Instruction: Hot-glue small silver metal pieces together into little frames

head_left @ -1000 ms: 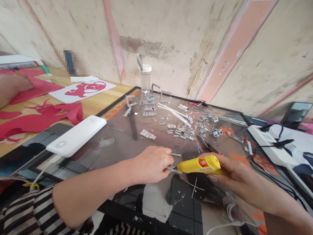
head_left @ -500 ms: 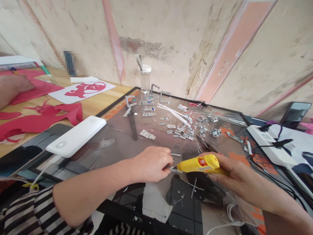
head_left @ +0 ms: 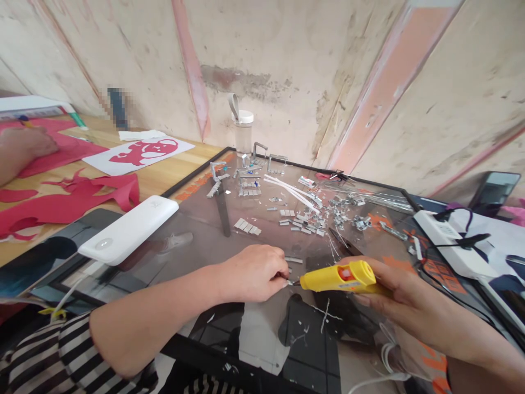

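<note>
My right hand [head_left: 404, 298] is wrapped round a yellow glue gun [head_left: 338, 277], its nozzle pointing left. The fingertips of my left hand [head_left: 258, 273] are closed in a pinch on a small silvery piece [head_left: 290, 282], mostly hidden by the fingers. The nozzle tip is right at this piece; I cannot tell whether they touch. Just beyond my left fingers lies a thin grey strip [head_left: 294, 260] on the dark glossy tabletop [head_left: 213, 241]. Farther off are a row of short grey strips [head_left: 247, 226] and a heap of small metal pieces [head_left: 303, 223].
A white power bank [head_left: 129, 230] lies on the left, a power strip [head_left: 455, 243] with cables on the right. A lidded bottle [head_left: 244, 134] stands at the back near bent grey frames [head_left: 217, 169]. Another person's hand [head_left: 28, 145] rests on red sheets at far left.
The glue gun has shifted slightly right, its nozzle drawing back a little from my left fingers. My left hand stays almost in place.
</note>
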Motion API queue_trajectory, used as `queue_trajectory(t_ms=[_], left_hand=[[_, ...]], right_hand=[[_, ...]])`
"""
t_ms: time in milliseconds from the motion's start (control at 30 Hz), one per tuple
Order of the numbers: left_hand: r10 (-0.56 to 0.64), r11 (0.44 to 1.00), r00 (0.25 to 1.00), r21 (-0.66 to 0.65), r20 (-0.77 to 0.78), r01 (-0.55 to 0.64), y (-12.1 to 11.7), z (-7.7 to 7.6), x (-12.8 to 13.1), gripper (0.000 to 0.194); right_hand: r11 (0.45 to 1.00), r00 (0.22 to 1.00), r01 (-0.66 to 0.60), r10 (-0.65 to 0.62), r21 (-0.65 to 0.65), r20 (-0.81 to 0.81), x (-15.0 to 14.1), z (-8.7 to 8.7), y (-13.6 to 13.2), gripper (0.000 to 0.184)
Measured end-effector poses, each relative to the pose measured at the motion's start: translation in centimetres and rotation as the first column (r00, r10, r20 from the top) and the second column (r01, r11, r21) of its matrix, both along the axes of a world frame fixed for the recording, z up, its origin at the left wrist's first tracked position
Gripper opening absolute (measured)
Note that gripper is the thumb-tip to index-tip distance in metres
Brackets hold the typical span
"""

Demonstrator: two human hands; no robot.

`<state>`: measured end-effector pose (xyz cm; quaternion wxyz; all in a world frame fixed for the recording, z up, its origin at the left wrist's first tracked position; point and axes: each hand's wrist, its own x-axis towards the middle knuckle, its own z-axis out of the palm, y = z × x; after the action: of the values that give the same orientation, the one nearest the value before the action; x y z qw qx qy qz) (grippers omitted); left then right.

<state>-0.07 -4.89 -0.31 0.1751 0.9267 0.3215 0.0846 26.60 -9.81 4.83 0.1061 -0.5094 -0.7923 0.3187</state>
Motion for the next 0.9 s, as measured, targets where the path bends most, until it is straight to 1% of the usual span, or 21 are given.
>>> queue_trajectory(t_ms=[133,333,567,700,900], left_hand=[[-0.003,1.000,1.000,0.015,0.009,0.003,0.05,0.01,-0.01,0.019],[-0.005,1.000,1.000,0.001,0.008,0.005,0.05,-0.02,0.00,0.018],[-0.002,1.000,1.000,0.015,0.018,0.001,0.15,-0.13,0.01,0.018],[0.001,1.000,1.000,0.006,0.009,-0.001,0.12,0.05,0.06,0.018],[0.007,1.000,1.000,-0.005,0.009,-0.007,0.02,0.05,0.08,0.019]], right_hand=[[1.000,1.000,0.010,-0.010,0.008,-0.015,-0.20,-0.01,0.02,0.037],[1.000,1.000,0.007,-0.007,0.012,-0.018,-0.18,-0.19,0.01,0.039],[1.000,1.000,0.022,-0.022,0.011,-0.015,-0.57,0.15,-0.06,0.038],[1.000,1.000,0.013,-0.013,-0.004,-0.004,-0.52,0.11,-0.06,0.038],[1.000,1.000,0.009,-0.009,0.006,0.006,-0.30,0.04,-0.08,0.038]])
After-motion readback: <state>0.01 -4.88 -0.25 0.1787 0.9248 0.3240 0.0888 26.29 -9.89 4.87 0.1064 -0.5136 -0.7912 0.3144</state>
